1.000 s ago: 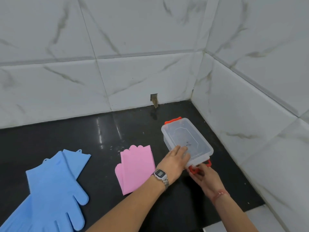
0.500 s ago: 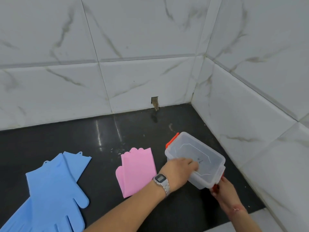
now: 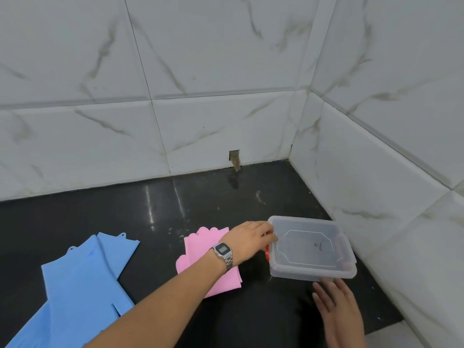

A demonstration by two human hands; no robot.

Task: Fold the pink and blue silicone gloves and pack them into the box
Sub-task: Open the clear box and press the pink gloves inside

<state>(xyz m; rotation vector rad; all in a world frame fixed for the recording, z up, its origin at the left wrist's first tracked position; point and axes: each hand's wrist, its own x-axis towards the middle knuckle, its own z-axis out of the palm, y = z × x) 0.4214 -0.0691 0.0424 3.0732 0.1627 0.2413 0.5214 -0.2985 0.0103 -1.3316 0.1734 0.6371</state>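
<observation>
A clear plastic box (image 3: 311, 273) with red latches stands on the black counter at the right, close to the corner wall. My left hand (image 3: 248, 241), with a watch on its wrist, grips the box's left end, fingers curled over the red latch (image 3: 267, 253). My right hand (image 3: 336, 307) lies flat with straight fingers, its tips touching the box's near side. The folded pink gloves (image 3: 197, 247) lie just left of the box, partly under my left forearm. The blue gloves (image 3: 82, 280) lie spread flat at the far left.
White marble tile walls close in at the back and right, meeting in a corner behind the box. A small hole (image 3: 234, 156) shows low in the back wall. The black counter (image 3: 200, 202) ends at a front edge near my right hand.
The box has turned and slid right and nearer. My right hand let go of the red latch and now lies flat at the near side. My left hand moved from the lid to the left end.
</observation>
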